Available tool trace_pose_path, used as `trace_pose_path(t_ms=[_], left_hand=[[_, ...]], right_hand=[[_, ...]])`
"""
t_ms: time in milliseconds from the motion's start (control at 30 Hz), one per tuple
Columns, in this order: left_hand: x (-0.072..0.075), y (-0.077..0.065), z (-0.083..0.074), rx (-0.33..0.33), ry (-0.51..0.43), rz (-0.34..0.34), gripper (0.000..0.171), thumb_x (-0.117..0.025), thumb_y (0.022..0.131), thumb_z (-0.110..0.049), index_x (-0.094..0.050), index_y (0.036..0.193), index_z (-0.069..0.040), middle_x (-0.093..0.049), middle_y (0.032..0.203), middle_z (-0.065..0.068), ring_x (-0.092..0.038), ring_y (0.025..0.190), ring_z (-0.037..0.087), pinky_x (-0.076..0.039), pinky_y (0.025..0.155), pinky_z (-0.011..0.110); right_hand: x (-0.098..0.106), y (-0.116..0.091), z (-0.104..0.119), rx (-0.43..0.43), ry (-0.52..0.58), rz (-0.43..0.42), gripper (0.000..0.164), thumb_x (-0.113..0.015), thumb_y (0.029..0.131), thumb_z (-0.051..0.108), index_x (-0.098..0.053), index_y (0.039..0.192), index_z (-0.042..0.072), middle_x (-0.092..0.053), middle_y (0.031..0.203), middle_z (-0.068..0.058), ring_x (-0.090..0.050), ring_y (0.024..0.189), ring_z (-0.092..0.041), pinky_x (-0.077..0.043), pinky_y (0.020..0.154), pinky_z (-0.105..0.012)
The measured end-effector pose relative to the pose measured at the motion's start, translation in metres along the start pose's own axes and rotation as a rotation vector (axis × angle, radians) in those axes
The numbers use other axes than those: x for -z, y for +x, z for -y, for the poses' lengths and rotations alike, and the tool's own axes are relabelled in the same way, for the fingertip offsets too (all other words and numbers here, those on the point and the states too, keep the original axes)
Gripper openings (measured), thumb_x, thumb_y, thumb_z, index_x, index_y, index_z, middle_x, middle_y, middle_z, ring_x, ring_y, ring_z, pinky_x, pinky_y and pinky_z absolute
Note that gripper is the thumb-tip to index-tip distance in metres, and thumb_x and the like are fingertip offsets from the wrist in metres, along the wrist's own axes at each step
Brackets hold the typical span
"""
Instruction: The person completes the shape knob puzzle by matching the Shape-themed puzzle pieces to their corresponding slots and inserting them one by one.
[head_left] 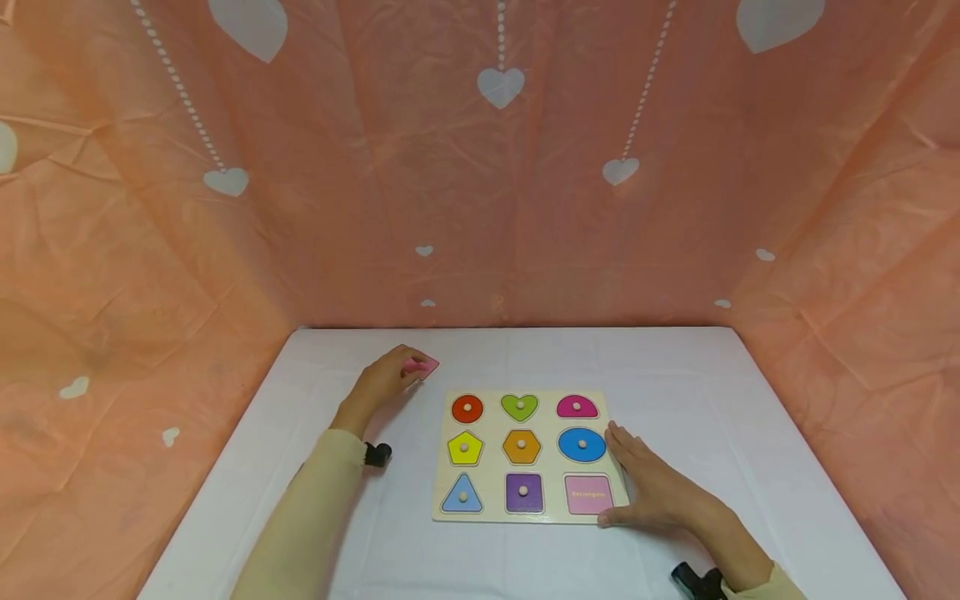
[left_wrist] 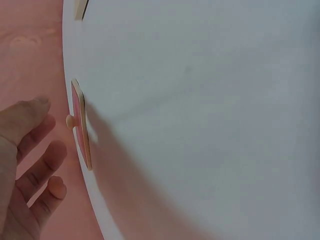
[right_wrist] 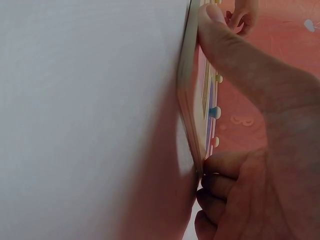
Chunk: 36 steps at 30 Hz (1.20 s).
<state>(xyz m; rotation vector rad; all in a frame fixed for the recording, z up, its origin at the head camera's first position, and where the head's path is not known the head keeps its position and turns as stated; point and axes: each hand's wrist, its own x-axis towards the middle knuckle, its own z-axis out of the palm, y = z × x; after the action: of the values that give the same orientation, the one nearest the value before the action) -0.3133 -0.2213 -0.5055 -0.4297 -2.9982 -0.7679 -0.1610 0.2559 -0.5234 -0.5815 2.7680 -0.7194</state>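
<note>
Behind the board's left side, my left hand hovers over a pink rectangle piece with a small knob. From the left wrist, this piece lies on the table, and a gap shows between the loosely bent fingers and its knob. A wooden shape puzzle board lies in front of me. At its right side my right hand grips the near corner, thumb at the front edge and fingers along the right edge. The pink rectangle recess beside the thumb shows its printed word.
Knobbed pieces sit in the board's other recesses, among them a purple square, a blue oval and a yellow pentagon. A white cloth covers the table. Pink curtains with hearts stand behind and at both sides.
</note>
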Motion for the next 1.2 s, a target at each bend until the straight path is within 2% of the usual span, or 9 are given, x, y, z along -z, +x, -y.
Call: trace_pose_path(t_ms=[167, 300, 467, 733, 967, 1200], left_hand=[[0.003, 0.006, 0.004, -0.026, 0.055, -0.021, 0.031, -0.074, 0.104, -0.022, -0.069, 0.132, -0.010, -0.067, 0.125, 0.010, -0.066, 0.103, 0.031, -0.055, 0.099, 0.056], [0.003, 0.010, 0.005, -0.009, 0.067, -0.027, 0.030, -0.074, 0.103, -0.020, -0.070, 0.130, -0.006, -0.068, 0.125, 0.014, -0.065, 0.108, 0.035, -0.054, 0.101, 0.054], [0.001, 0.015, 0.006, -0.030, 0.100, -0.062, 0.028, -0.075, 0.103, -0.019, -0.072, 0.125, -0.002, -0.070, 0.123, 0.019, -0.063, 0.112, 0.040, -0.052, 0.103, 0.055], [-0.003, 0.020, 0.010, 0.019, 0.133, -0.050, 0.027, -0.074, 0.104, -0.022, -0.074, 0.124, -0.005, -0.071, 0.117, 0.015, -0.061, 0.105, 0.035, -0.053, 0.098, 0.052], [-0.005, 0.022, 0.012, 0.012, 0.126, -0.043, 0.024, -0.073, 0.104, -0.022, -0.074, 0.123, -0.006, -0.070, 0.116, 0.014, -0.063, 0.106, 0.034, -0.054, 0.099, 0.052], [-0.007, 0.023, 0.011, 0.012, 0.138, -0.064, 0.022, -0.075, 0.103, -0.022, -0.074, 0.120, -0.007, -0.069, 0.112, 0.013, -0.065, 0.104, 0.033, -0.055, 0.097, 0.052]], right_hand=[[0.000, 0.000, 0.001, -0.006, 0.009, 0.005, 0.138, -0.092, 0.068, 0.069, -0.027, 0.167, -0.003, -0.025, 0.175, -0.023, -0.024, 0.157, -0.054, -0.035, 0.120, -0.065], [0.000, 0.000, 0.001, -0.005, 0.016, 0.008, 0.138, -0.092, 0.069, 0.069, -0.026, 0.167, -0.003, -0.024, 0.175, -0.023, -0.024, 0.157, -0.055, -0.035, 0.121, -0.065], [0.001, -0.001, 0.000, 0.001, 0.011, 0.007, 0.138, -0.092, 0.069, 0.069, -0.026, 0.167, -0.004, -0.025, 0.174, -0.023, -0.024, 0.157, -0.055, -0.034, 0.121, -0.065], [0.001, 0.000, -0.002, 0.004, 0.015, 0.003, 0.138, -0.091, 0.069, 0.070, -0.027, 0.167, -0.003, -0.024, 0.175, -0.023, -0.024, 0.157, -0.054, -0.034, 0.121, -0.065], [0.001, 0.000, -0.001, 0.003, 0.017, -0.004, 0.139, -0.092, 0.068, 0.070, -0.027, 0.167, -0.004, -0.024, 0.175, -0.023, -0.024, 0.157, -0.054, -0.034, 0.121, -0.065], [0.003, 0.000, 0.002, -0.009, 0.033, 0.005, 0.139, -0.093, 0.068, 0.067, -0.026, 0.167, -0.003, -0.024, 0.175, -0.024, -0.023, 0.157, -0.055, -0.033, 0.121, -0.066]])
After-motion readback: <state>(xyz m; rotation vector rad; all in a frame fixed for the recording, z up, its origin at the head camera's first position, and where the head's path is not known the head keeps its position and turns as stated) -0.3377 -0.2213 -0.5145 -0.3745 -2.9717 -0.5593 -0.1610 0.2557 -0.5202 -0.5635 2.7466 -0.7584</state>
